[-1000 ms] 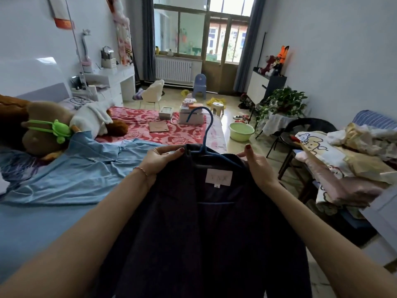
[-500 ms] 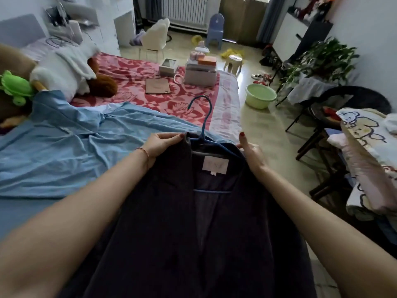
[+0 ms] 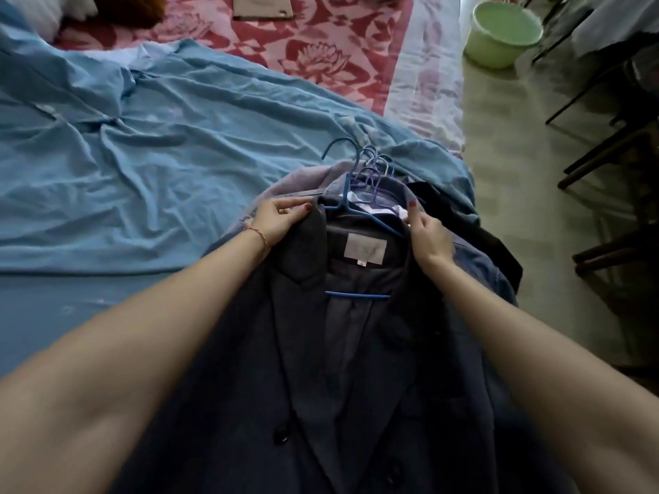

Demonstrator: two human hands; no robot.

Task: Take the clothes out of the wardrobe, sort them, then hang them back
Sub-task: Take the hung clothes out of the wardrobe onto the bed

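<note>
blue sheet (image 3: 142, 165) open leftward, chairs (image 3: 613, 144) crowd right

The jacket's neck label (image 3: 366, 247) is too faint to read.

Dark jacket (image 3: 356, 369) runs off the bottom edge, hem and sleeves not visible, and its label (image 3: 366, 247) text is too blurred to read. Garments stacked under it (image 3: 492, 251) show only edges and bunched hanger hooks (image 3: 374, 165), count unclear. Green basin (image 3: 502, 33) and chairs (image 3: 613, 112) are cut by the top and right edges.
</note>
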